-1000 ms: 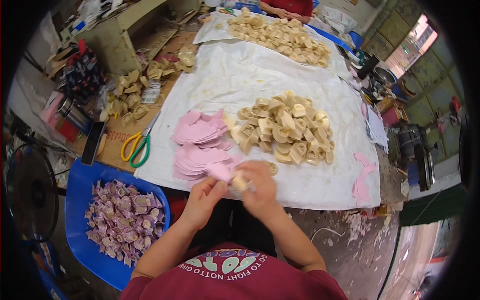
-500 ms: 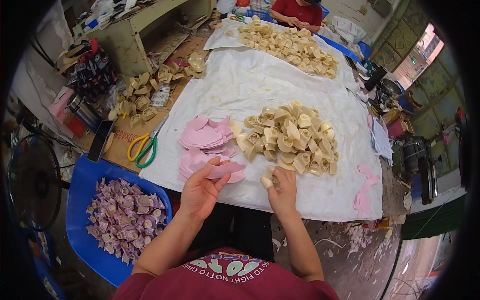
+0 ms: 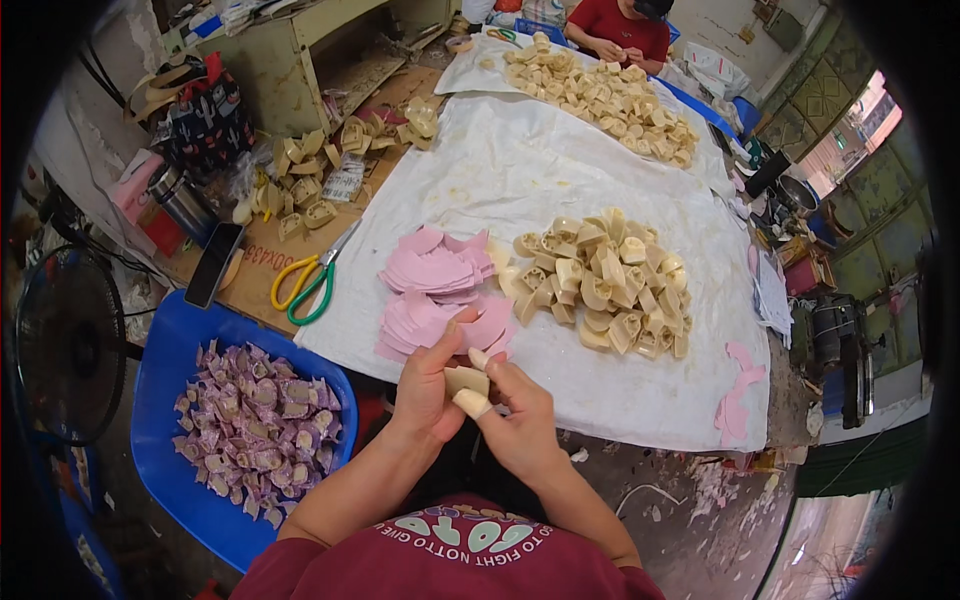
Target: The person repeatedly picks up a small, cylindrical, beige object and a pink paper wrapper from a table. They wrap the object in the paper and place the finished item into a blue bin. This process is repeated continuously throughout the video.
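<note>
Beige curved piece (image 3: 466, 380) sits between the hands: right hand (image 3: 518, 412) pinches it, thumb and finger at opposite edges; left hand (image 3: 426, 392) curls against its left side, can't tell if gripping. Best guess: keep pinch light, left hand bracing, edge unblocked. Pink sheets (image 3: 432, 268) just beyond left hand, beige pile (image 3: 605, 285) beyond right, both on white-covered surface (image 3: 590, 385).
</note>
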